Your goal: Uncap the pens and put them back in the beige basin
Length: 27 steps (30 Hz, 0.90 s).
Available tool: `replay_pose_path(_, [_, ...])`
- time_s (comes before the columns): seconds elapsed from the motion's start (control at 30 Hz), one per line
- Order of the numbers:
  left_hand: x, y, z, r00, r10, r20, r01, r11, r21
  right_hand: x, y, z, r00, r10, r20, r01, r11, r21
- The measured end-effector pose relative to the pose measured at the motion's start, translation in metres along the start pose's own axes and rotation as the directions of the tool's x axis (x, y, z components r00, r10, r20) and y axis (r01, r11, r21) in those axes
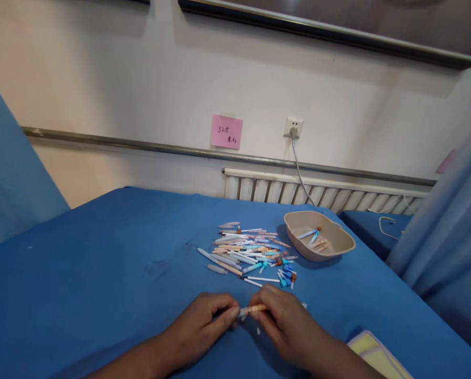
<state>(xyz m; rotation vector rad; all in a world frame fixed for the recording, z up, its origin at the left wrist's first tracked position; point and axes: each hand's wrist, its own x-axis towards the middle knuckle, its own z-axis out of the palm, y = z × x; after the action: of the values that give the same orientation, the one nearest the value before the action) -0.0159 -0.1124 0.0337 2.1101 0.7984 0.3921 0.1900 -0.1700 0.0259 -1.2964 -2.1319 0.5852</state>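
Observation:
Between my two hands is a slim pen, with a pale grey end to the left and an orange end to the right. My left hand pinches the grey end with thumb and forefinger. On the orange end, the fingers of my right hand are closed. Whether the two sections are joined cannot be made out. Just beyond my hands lies a heap of pen parts: grey and orange barrels, white sticks and small blue pieces. A tiny white bit rests on the cloth below the pen.
A beige basin holding several pens or pen parts stands at the back right of the blue-covered table. Yellow folded cloth or paper lies at the lower right. Behind are a radiator, a wall rail and a plugged-in cable.

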Motion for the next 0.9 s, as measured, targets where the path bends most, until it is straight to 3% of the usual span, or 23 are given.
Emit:
replay_pose_path(0.13, [0.0027,-0.0015,0.0001,1.000,-0.013,-0.016,0.013,1.000,0.008,0.0002,0.0002,0.0003,0.999,0.038,-0.023,-0.038,0.999,0.010])
replay_pose_path(0.4, [-0.0032,-0.0016,0.0039,0.983,0.125,-0.137,-0.098,0.978,0.186,0.0024,0.0000,0.0062,0.985,0.175,-0.011,-0.171,0.974,0.146])
replay_pose_path(0.63, [-0.0008,-0.0029,0.0023,0.987,0.088,-0.136,-0.070,0.988,0.136,0.0002,-0.0039,0.0026,0.993,0.119,0.004,-0.118,0.978,0.170])
replay_pose_path(0.9, [-0.0004,-0.0062,-0.0008,0.986,0.089,-0.137,-0.068,0.986,0.152,0.0020,0.0050,0.0060,0.989,0.148,-0.023,-0.143,0.980,0.135])
